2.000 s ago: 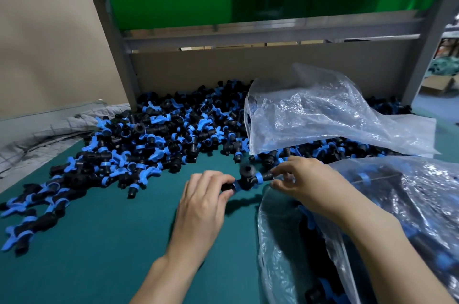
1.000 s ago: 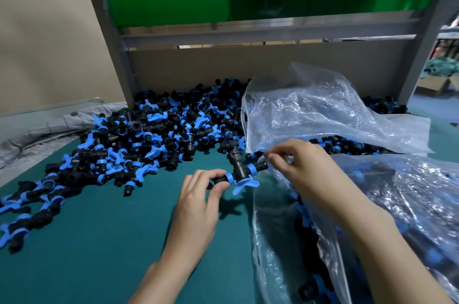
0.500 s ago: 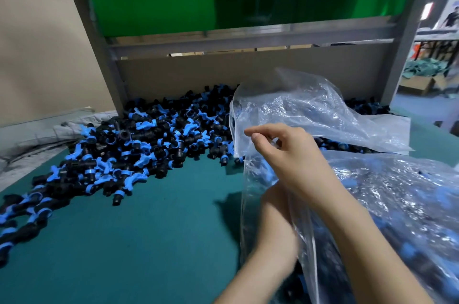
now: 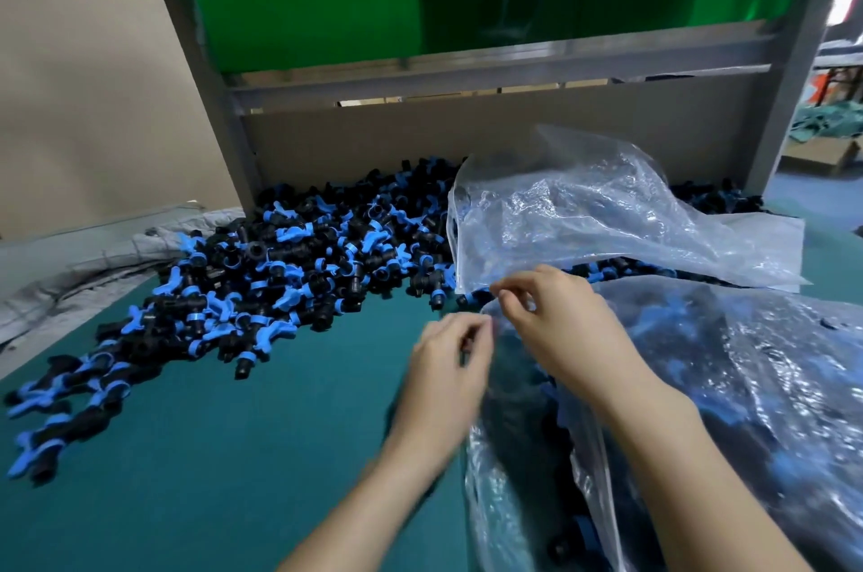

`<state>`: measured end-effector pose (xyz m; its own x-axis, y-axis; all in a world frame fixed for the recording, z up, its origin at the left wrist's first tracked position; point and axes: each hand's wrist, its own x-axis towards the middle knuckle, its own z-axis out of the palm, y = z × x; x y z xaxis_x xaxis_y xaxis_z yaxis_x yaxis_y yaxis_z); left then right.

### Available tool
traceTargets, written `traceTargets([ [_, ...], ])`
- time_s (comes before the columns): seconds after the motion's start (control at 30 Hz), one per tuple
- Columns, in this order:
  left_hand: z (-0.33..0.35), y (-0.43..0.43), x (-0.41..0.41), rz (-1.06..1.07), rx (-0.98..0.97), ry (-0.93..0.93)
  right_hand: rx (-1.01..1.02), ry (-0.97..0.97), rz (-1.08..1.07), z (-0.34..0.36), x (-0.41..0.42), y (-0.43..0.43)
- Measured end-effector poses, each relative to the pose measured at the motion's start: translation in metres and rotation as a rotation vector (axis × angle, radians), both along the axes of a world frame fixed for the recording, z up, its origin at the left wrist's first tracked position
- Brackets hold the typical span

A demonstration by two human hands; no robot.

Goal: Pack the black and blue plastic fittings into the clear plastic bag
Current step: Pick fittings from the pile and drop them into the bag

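Closest to me the clear plastic bag (image 4: 728,408) slumps on the green mat (image 4: 224,468), dark with fittings inside, its mouth turned towards the loose heap so each piece has a short trip. The right hand (image 4: 560,324) pinches the mouth's upper lip between thumb and forefinger, I'd say to hold it lifted open. The left hand (image 4: 450,361) sits just beside the mouth, fingers curled around something dark. It is blurred, so I cannot tell whether it grips a fitting or the film. Left of the hands the mat shows green up to the heap's ragged near edge, room enough for a reach. Beyond, the black and blue fittings (image 4: 289,263) spread back to the cardboard panel (image 4: 397,141), hemmed by a grey post (image 4: 210,95), and a second sheet of clear plastic (image 4: 607,216) drapes their right side, its edge close above the right hand
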<state>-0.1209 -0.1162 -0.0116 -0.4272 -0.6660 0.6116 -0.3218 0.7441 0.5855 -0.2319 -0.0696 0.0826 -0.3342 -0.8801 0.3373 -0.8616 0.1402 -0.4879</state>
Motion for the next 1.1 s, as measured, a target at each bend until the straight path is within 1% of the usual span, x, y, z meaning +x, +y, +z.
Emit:
traceTargets([
  [0.03, 0.017, -0.016, 0.041, 0.094, 0.003, -0.011, 0.038, 0.013, -0.01, -0.002, -0.001, 0.0],
  [0.07, 0.012, -0.031, 0.053, 0.242, -0.024, -0.064, 0.071, 0.03, -0.021, -0.003, -0.002, 0.001],
  [0.1, 0.003, -0.051, 0.078, 0.346, -0.066, -0.138, 0.097, 0.048, -0.029, -0.004, -0.002, 0.001],
  [0.13, -0.001, -0.064, 0.095, 0.437, -0.052, -0.276, 0.116, 0.064, -0.035, -0.006, -0.002, 0.001],
  [0.17, 0.0, -0.071, 0.105, 0.533, 0.055, -0.392, 0.13, 0.073, -0.039, -0.007, -0.003, 0.001],
  [0.2, -0.001, -0.08, 0.107, 0.607, 0.107, -0.437, 0.142, 0.074, -0.044, -0.008, -0.004, 0.001],
  [0.3, 0.001, -0.106, 0.111, 0.749, 0.194, -0.457, 0.161, 0.072, -0.05, -0.009, -0.006, 0.002],
  [0.37, 0.005, -0.11, 0.107, 0.807, 0.205, -0.473, 0.169, 0.069, -0.053, -0.009, -0.006, 0.002],
  [0.47, 0.004, -0.118, 0.103, 0.847, 0.217, -0.533, 0.18, 0.055, -0.055, -0.01, -0.007, 0.002],
  [0.63, 0.006, -0.112, 0.105, 0.808, 0.191, -0.516, 0.196, 0.061, -0.055, -0.01, -0.008, 0.002],
  [0.7, 0.006, -0.1, 0.107, 0.751, 0.132, -0.527, 0.202, 0.064, -0.05, -0.009, -0.007, 0.003],
  [0.8, 0.0, -0.074, 0.109, 0.657, -0.012, -0.539, 0.206, 0.06, -0.045, -0.008, -0.007, 0.004],
  [0.87, -0.003, -0.06, 0.109, 0.59, -0.034, -0.544, 0.212, 0.059, -0.051, -0.007, -0.007, 0.004],
  [0.93, -0.002, -0.052, 0.11, 0.543, -0.024, -0.501, 0.22, 0.055, -0.052, -0.006, -0.006, 0.004],
  [1.03, 0.003, -0.049, 0.117, 0.535, 0.008, -0.362, 0.23, 0.053, -0.049, -0.006, -0.005, 0.005],
  [1.1, -0.001, -0.053, 0.123, 0.543, 0.014, -0.405, 0.232, 0.049, -0.042, -0.006, -0.005, 0.005],
])
